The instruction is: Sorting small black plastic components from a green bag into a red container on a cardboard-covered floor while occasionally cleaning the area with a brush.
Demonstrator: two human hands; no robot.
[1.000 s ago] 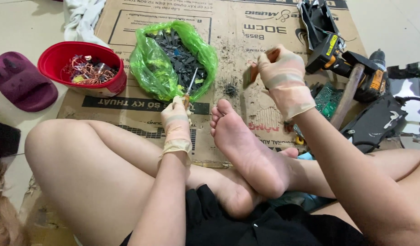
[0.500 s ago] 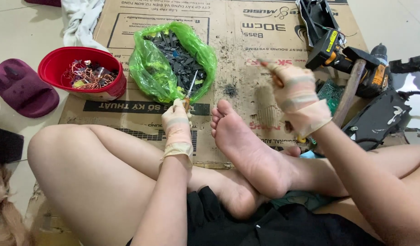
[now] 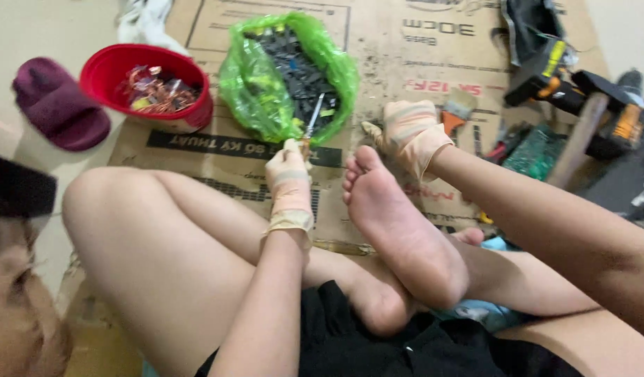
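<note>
- Far left, on bare floor: soft maroon slipper [image 3: 60, 105], off the cardboard sheet [image 3: 378, 56].
- Round red plastic bowl [image 3: 144, 84], heaped with glinting coppery wire scraps, kept separate.
- Crinkled green plastic bag [image 3: 266, 91], mouth spread wide over dark small parts, within easy reach.
- Gloved left hand [image 3: 288, 171]: grip clamped on slim screwdriver [image 3: 313, 119], tip reaching into the bag.
- Gloved right hand [image 3: 408, 132]: curled against cardboard beside bare foot [image 3: 398, 223]; grip state cannot be told.
- Far right: hammer [image 3: 580, 132] and drill [image 3: 552, 80], lying aside.

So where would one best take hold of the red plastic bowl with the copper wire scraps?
Probably by the rim of the red plastic bowl on its left side, coming from above. The bowl stands upright and open, and that side faces bare floor; the green plastic bag crowds its right side.
</note>
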